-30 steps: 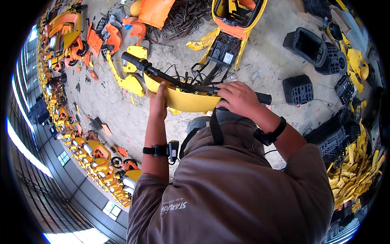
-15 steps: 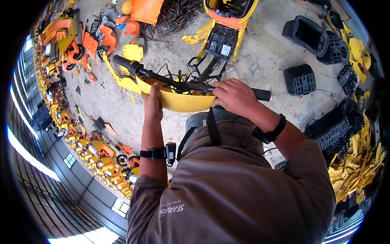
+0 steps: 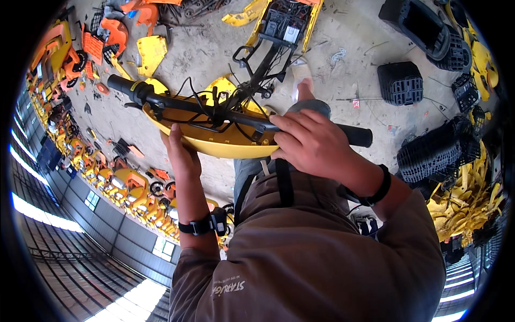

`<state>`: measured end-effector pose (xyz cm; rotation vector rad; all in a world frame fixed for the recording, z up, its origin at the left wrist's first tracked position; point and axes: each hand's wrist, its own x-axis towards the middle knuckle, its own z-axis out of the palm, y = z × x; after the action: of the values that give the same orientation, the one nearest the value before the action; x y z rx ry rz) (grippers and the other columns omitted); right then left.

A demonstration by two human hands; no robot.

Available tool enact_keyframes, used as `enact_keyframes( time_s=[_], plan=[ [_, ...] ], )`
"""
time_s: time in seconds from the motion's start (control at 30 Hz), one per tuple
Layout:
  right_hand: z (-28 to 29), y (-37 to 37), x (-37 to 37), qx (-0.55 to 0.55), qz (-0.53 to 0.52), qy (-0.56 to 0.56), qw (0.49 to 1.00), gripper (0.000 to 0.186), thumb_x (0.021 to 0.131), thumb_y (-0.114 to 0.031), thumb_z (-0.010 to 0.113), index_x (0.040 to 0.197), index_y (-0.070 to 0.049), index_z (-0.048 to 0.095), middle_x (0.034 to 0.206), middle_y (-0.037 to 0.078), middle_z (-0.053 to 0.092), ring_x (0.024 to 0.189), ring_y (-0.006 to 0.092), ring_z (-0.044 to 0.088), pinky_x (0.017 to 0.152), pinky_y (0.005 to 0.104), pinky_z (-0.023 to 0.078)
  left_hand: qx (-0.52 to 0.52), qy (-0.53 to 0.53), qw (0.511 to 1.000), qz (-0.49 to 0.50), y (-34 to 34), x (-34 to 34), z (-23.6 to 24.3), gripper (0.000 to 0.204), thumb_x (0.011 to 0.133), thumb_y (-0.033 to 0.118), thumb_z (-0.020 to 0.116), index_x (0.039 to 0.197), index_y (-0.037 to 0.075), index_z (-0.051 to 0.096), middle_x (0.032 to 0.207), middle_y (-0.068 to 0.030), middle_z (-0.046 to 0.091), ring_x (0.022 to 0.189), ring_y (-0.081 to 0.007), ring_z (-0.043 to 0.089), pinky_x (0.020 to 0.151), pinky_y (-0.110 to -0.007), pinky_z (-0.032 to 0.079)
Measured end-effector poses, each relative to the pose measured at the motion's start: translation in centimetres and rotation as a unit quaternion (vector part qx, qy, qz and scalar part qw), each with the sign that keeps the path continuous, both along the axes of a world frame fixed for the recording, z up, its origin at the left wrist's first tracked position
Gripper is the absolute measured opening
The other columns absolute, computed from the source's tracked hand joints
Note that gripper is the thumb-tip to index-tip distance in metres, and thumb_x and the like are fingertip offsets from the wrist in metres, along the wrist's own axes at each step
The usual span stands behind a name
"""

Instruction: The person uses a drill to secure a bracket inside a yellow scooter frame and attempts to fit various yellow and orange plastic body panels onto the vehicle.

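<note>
A curved yellow plastic handlebar cover (image 3: 228, 149) is held in front of my waist. My left hand (image 3: 183, 155) grips its left part, thumb over the rim and the other fingers mostly hidden underneath. My right hand (image 3: 311, 142) closes on its right end, with fingers reaching over the black handlebar (image 3: 188, 107). That bar lies along the open side of the cover, with a black rubber grip at each end. Black cables (image 3: 222, 110) tangle at its middle. Beyond it, a dark stem runs to a stripped scooter frame (image 3: 271, 51) on the floor.
Black plastic boxes (image 3: 401, 83) and crates (image 3: 434, 153) lie on the right, near a heap of yellow panels (image 3: 464, 206). Orange and yellow body parts (image 3: 152, 53) are scattered at far left. Yellow vehicles (image 3: 129, 188) line the left side. My foot (image 3: 303, 86) stands beside the frame.
The cover and handlebar have come nearer and swung left, showing more of the cover's inside and cables. Both hands keep their hold. The view has shifted, and my foot now shows.
</note>
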<state>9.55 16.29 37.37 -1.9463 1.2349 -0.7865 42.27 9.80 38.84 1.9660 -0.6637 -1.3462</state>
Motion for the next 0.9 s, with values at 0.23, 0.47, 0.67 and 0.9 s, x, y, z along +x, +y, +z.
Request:
enact_keyframes(
  time_s=[0.23,0.47,0.67,0.9],
  plan=[
    [-0.6,0.0,0.5,-0.007,-0.021,0.016,1.000,0.017,0.084,-0.019,0.071,0.091,-0.004,0.065,0.112,0.017,0.071,0.100,0.0279,0.070,0.091,0.0389,0.055,0.029,0.033,0.999,0.025,0.1,0.5,0.6,0.072,0.099,0.029,0.058,0.160,0.009,0.026,0.148,-0.0126,0.049,0.135,-0.0281,0.051,0.115,-0.044,0.041],
    [-0.9,-0.4,0.4,0.015,0.007,0.029,0.999,0.019,0.086,-0.022,0.070,0.091,-0.005,0.064,0.114,0.017,0.069,0.101,0.0266,0.070,0.090,0.0383,0.055,0.024,-0.024,0.999,-0.029,-0.5,0.0,1.4,0.077,0.099,0.031,0.061,0.160,0.005,0.023,0.147,-0.0159,0.049,0.134,-0.0279,0.052,0.113,-0.041,0.042],
    [-0.3,-0.9,0.5,0.049,0.009,0.034,0.998,0.033,0.087,-0.037,0.072,0.095,-0.007,0.063,0.116,0.016,0.067,0.103,0.0268,0.068,0.091,0.0389,0.053,-0.007,-0.044,0.999,-0.001,-0.4,-0.3,1.1,0.074,0.101,0.026,0.059,0.161,0.004,0.021,0.149,-0.0153,0.048,0.132,-0.0256,0.051,0.114,-0.040,0.038],
    [-0.1,-0.8,0.4,0.024,0.010,0.048,0.999,0.029,0.087,-0.033,0.073,0.096,-0.006,0.064,0.114,0.016,0.067,0.101,0.0273,0.068,0.090,0.0384,0.053,0.000,-0.039,0.998,-0.043,-1.0,-0.7,1.6,0.081,0.103,0.026,0.060,0.164,0.007,0.010,0.153,-0.0146,0.041,0.137,-0.0258,0.047,0.116,-0.040,0.036]
  ],
)
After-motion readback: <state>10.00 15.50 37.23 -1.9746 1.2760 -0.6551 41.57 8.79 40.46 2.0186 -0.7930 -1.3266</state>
